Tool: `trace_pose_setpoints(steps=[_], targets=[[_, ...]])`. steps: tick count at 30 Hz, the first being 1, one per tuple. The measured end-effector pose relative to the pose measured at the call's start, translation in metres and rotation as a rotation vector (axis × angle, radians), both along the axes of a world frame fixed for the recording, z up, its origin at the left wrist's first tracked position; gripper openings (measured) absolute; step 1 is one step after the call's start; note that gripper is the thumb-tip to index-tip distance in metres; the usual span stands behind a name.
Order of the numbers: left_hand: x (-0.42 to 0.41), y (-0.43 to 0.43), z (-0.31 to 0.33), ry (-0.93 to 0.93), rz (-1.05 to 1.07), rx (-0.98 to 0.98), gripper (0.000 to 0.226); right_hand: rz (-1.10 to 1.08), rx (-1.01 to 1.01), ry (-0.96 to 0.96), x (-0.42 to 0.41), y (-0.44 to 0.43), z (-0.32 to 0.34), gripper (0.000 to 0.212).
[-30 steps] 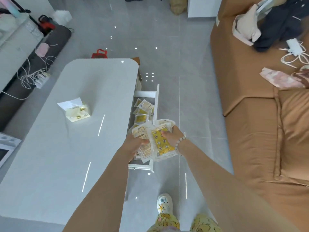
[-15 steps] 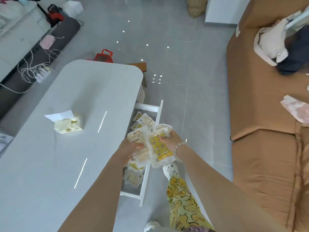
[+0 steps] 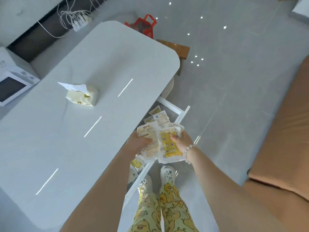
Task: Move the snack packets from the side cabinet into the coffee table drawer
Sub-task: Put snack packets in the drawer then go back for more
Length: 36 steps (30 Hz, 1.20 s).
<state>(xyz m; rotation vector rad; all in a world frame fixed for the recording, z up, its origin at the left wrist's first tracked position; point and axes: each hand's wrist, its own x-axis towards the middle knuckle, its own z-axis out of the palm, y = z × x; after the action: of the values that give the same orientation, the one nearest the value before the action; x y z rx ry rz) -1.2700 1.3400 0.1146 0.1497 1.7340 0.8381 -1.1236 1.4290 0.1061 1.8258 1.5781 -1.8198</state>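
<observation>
Head view: my left hand [image 3: 139,143] and right hand [image 3: 183,142] each grasp one side of a fanned bunch of snack packets [image 3: 168,148], holding it above the open drawer [image 3: 182,114] at the right edge of the desk [image 3: 83,139]. Loose packets [image 3: 159,116] lie in the drawer's far end. A tissue pack [image 3: 82,97] sits on the desk, far left of the hands.

Duck-print trousers [image 3: 168,213] (yellow), bead bracelet [image 3: 188,152]
</observation>
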Motion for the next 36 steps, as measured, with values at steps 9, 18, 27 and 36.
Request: trace_pose_setpoints(steps=[9, 18, 27, 36], targets=[[-0.023, 0.044, -0.090, -0.069, 0.042, -0.059, 0.024, 0.047, 0.027, -0.181, -0.024, 0.043, -0.087, 0.047], [-0.042, 0.084, -0.231, -0.036, 0.237, -0.159, 0.028, 0.272, 0.075, -0.335, -0.091, 0.099, -0.214, 0.042], [-0.072, 0.111, -0.350, 0.102, 0.170, -0.247, 0.024, 0.367, 0.196, -0.279, -0.131, 0.123, -0.338, 0.032], [-0.064, 0.107, -0.399, 0.207, 0.104, -0.275, 0.047, 0.631, 0.285, -0.292, -0.129, 0.119, -0.383, 0.040]])
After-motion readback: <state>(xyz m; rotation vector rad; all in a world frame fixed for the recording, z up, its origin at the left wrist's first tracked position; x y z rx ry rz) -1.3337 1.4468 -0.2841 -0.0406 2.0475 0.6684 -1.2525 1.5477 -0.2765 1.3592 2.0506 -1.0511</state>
